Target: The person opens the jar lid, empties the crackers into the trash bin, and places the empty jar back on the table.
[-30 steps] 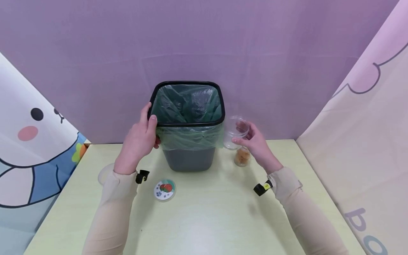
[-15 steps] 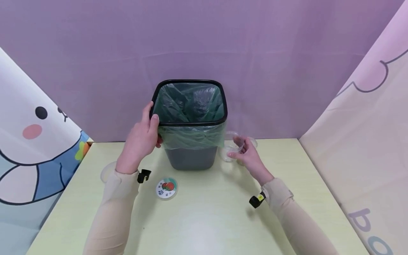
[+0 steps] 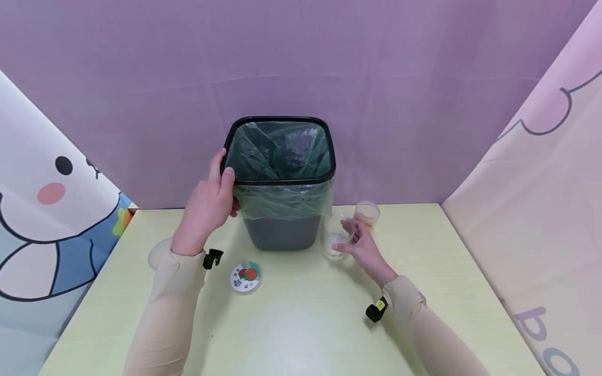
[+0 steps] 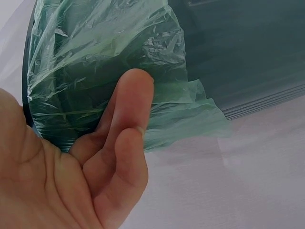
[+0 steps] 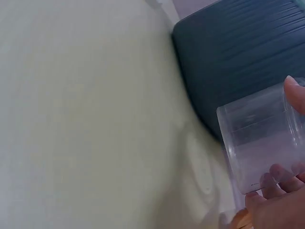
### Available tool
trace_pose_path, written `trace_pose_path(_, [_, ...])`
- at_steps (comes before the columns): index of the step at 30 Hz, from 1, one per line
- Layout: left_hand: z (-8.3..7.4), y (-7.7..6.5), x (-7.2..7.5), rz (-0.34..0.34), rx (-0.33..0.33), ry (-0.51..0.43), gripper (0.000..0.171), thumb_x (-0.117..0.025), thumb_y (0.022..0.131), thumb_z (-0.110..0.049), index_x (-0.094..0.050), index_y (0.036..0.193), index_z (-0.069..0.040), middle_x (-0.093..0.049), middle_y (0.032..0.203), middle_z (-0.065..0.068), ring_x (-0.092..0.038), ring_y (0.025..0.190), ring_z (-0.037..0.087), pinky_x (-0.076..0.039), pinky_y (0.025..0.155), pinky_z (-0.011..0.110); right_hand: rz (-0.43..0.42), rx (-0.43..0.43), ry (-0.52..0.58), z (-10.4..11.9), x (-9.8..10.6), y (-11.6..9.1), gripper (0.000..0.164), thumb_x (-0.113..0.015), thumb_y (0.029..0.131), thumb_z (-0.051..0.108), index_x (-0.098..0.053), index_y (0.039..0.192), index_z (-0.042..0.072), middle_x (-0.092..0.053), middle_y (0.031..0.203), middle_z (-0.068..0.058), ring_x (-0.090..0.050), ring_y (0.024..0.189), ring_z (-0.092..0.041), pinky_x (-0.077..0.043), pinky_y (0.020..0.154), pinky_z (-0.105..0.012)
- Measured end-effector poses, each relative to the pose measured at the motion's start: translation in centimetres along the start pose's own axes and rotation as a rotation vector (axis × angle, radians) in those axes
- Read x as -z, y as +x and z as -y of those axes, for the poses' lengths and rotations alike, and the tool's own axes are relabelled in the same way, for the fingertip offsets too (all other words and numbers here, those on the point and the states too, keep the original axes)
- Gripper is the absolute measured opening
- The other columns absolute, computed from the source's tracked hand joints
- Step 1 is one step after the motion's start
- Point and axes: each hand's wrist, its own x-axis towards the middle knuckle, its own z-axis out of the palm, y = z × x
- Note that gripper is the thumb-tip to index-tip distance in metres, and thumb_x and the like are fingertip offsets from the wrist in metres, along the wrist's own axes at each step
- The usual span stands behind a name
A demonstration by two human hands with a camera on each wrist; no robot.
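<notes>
My left hand (image 3: 207,206) grips the left side of the black rim of a grey trash bin (image 3: 282,235). The thumb lies over the rim. In the left wrist view its fingers (image 4: 136,95) curl beside the green liner bag (image 4: 162,43) that hangs down outside. To the right of the bin, my right hand (image 3: 364,253) holds a clear plastic jar (image 5: 257,133) between thumb and fingers. No lid is on that jar, and it looks bare inside. Just behind this hand stands a second clear jar (image 3: 368,211) with orange-brown pieces in it, partly hidden.
A round lid (image 3: 245,277) with a red fruit picture lies on the table (image 3: 291,329) in front of the bin. Beside my left forearm lies a clear round lid (image 3: 157,253), partly covered by the sleeve. A purple cloth (image 3: 400,104) hangs close behind the bin.
My right hand has lowered the clear jar from beside the bin's rim and brought it nearer to me, uncovering more of the second jar. The left hand keeps its hold on the rim.
</notes>
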Motion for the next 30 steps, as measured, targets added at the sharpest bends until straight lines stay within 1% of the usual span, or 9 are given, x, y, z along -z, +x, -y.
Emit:
trace_pose_path(2, [0.0, 0.0, 0.0, 0.000, -0.001, -0.001, 0.067, -0.018, 0.104, -0.059, 0.001, 0.161, -0.028, -0.064, 0.064, 0.006, -0.060, 0.054, 0.022, -0.047, 0.066, 0.044, 0.000, -0.016, 0.003, -0.5, -0.1, -0.1, 0.086, -0.081, 0.081, 0.004, -0.029, 0.150, 0.004, -0.034, 0.157, -0.014, -0.025, 0.147, -0.031, -0.021, 0.118, -0.045])
trace_pose_path(6, [-0.1, 0.1, 0.0, 0.001, -0.002, 0.000, 0.067, -0.017, 0.104, -0.059, 0.001, 0.161, -0.027, -0.064, 0.063, 0.006, -0.060, 0.054, 0.022, -0.047, 0.066, 0.044, 0.002, -0.016, 0.012, -1.3, -0.2, -0.2, 0.085, -0.080, 0.081, 0.000, -0.029, 0.148, 0.001, -0.035, 0.156, -0.017, -0.026, 0.146, -0.035, -0.022, 0.117, -0.047])
trace_pose_path(12, [-0.1, 0.1, 0.1, -0.001, -0.015, 0.001, 0.067, -0.016, 0.104, -0.058, 0.001, 0.161, -0.027, -0.064, 0.063, 0.005, -0.058, 0.052, 0.023, -0.046, 0.060, 0.042, 0.003, -0.010, -0.010, -2.8, -0.3, -0.1, 0.084, -0.080, 0.079, -0.002, -0.031, 0.148, 0.000, -0.036, 0.155, -0.018, -0.030, 0.144, -0.037, -0.025, 0.116, -0.046])
trace_pose_path(18, [0.0, 0.1, 0.0, -0.003, -0.021, 0.006, 0.066, -0.016, 0.105, -0.058, 0.001, 0.161, -0.026, -0.064, 0.062, 0.004, -0.057, 0.050, 0.023, -0.045, 0.058, 0.041, -0.017, -0.023, -0.041, -3.3, -0.4, -0.2, 0.088, -0.082, 0.079, 0.002, -0.030, 0.150, 0.005, -0.038, 0.154, -0.018, -0.033, 0.142, -0.038, -0.026, 0.115, -0.047])
trace_pose_path(21, [0.1, 0.1, 0.0, -0.009, -0.025, 0.006, 0.067, -0.016, 0.104, -0.058, 0.000, 0.161, -0.026, -0.064, 0.062, 0.004, -0.057, 0.050, 0.022, -0.045, 0.058, 0.042, -0.027, -0.032, -0.063, -3.4, -0.6, -0.3, 0.092, -0.083, 0.079, 0.005, -0.028, 0.153, 0.007, -0.037, 0.155, -0.017, -0.032, 0.143, -0.036, -0.025, 0.116, -0.045])
trace_pose_path(24, [0.1, 0.1, -0.1, -0.010, -0.025, 0.002, 0.067, -0.015, 0.104, -0.058, 0.000, 0.161, -0.026, -0.064, 0.062, 0.004, -0.058, 0.051, 0.022, -0.045, 0.059, 0.042, -0.018, -0.031, -0.067, -3.3, -0.6, -0.7, 0.097, -0.084, 0.079, 0.007, -0.024, 0.155, 0.005, -0.032, 0.157, -0.018, -0.028, 0.145, -0.036, -0.023, 0.117, -0.044])
trace_pose_path(27, [0.2, 0.1, -0.1, -0.009, -0.023, 0.001, 0.067, -0.015, 0.104, -0.058, 0.000, 0.161, -0.026, -0.064, 0.062, 0.004, -0.059, 0.051, 0.022, -0.046, 0.062, 0.042, -0.001, -0.033, -0.053, -2.2, -0.6, -1.4, 0.099, -0.083, 0.079, 0.005, -0.020, 0.156, 0.001, -0.028, 0.158, -0.022, -0.026, 0.146, -0.038, -0.022, 0.117, -0.045])
trace_pose_path(29, [0.2, 0.1, -0.1, -0.011, -0.024, 0.001, 0.067, -0.016, 0.104, -0.058, 0.000, 0.161, -0.026, -0.064, 0.062, 0.004, -0.058, 0.051, 0.022, -0.046, 0.062, 0.043, 0.007, -0.040, -0.040, -1.4, -0.5, -1.9, 0.098, -0.081, 0.080, 0.003, -0.019, 0.156, -0.001, -0.026, 0.159, -0.023, -0.025, 0.146, -0.039, -0.021, 0.117, -0.047])
trace_pose_path(30, [0.2, 0.1, -0.1, -0.011, -0.023, 0.001, 0.067, -0.015, 0.104, -0.058, 0.000, 0.161, -0.026, -0.064, 0.062, 0.004, -0.058, 0.051, 0.022, -0.046, 0.061, 0.043, 0.007, -0.037, -0.042, -1.3, -0.3, -2.1, 0.097, -0.081, 0.081, 0.003, -0.019, 0.156, -0.002, -0.025, 0.159, -0.024, -0.025, 0.146, -0.039, -0.021, 0.117, -0.048])
